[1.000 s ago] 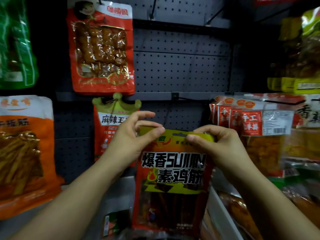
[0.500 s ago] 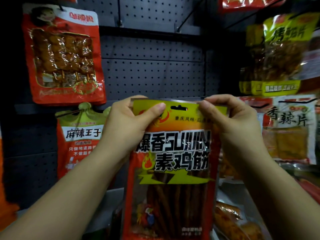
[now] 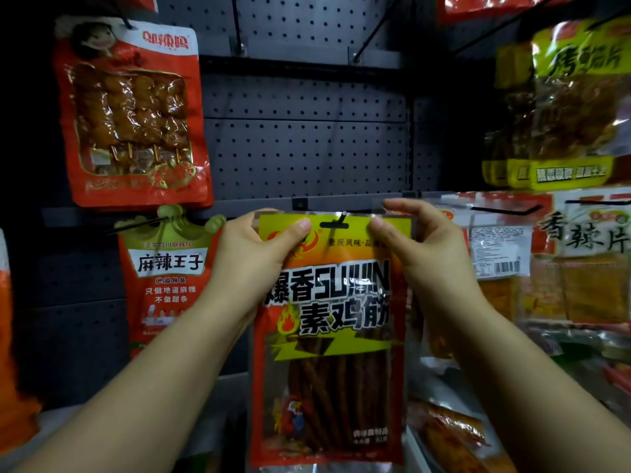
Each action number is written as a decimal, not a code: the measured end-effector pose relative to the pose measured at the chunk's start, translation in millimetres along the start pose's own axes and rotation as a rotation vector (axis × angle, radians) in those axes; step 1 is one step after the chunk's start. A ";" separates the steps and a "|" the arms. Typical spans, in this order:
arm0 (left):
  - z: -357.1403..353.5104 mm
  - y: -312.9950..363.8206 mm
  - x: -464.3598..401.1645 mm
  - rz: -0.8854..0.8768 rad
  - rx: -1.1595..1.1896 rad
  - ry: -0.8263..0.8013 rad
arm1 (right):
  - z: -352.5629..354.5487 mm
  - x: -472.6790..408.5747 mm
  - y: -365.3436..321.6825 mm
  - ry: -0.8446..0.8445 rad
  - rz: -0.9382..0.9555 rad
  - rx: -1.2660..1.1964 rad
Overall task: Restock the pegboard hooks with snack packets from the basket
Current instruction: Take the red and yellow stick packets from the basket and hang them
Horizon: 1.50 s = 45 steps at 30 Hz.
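Note:
A tall red and yellow snack packet (image 3: 327, 336) with dark sticks inside hangs in front of me against the grey pegboard (image 3: 307, 155). My left hand (image 3: 252, 257) pinches its top left corner, thumb on the front. My right hand (image 3: 420, 254) pinches the top right corner. The tip of a black hook (image 3: 342, 217) pokes through the packet's hang slot. The basket is not in view.
A red skewer packet (image 3: 133, 114) hangs upper left, an orange crown-topped packet (image 3: 167, 278) below it. Yellow packets (image 3: 573, 104) and red packets (image 3: 546, 257) hang on hooks at the right. More packets lie on a shelf at the lower right (image 3: 454, 438).
Both hands have raised the packet from the lower shelf level up to the rail. Its hang slot now sits on the hook tip.

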State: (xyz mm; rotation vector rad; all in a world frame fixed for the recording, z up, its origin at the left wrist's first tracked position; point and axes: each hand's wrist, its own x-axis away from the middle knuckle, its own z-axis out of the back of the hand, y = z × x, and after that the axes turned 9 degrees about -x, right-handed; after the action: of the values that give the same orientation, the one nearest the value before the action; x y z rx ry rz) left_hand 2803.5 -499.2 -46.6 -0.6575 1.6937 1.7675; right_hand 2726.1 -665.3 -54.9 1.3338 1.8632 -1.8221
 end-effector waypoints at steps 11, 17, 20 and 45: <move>-21.8 -46.2 -52.2 0.148 -0.150 0.175 | 21.0 31.8 92.0 -0.251 -0.468 0.223; -25.8 -62.3 -82.0 0.177 -0.277 0.234 | 15.3 35.3 151.5 -0.314 -0.561 0.352; -30.3 -72.6 -95.9 0.212 -0.282 0.259 | 7.8 33.4 168.3 -0.315 -0.547 0.336; -39.3 -89.8 134.1 0.164 -0.233 -0.060 | 79.0 120.1 128.1 -0.094 -0.556 0.139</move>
State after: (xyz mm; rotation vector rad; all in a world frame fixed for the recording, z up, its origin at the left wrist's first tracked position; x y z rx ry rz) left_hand 2771.8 -526.7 -207.3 -0.5707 1.5525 2.1007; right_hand 2714.7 -704.4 -243.1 0.7862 2.2453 -2.2575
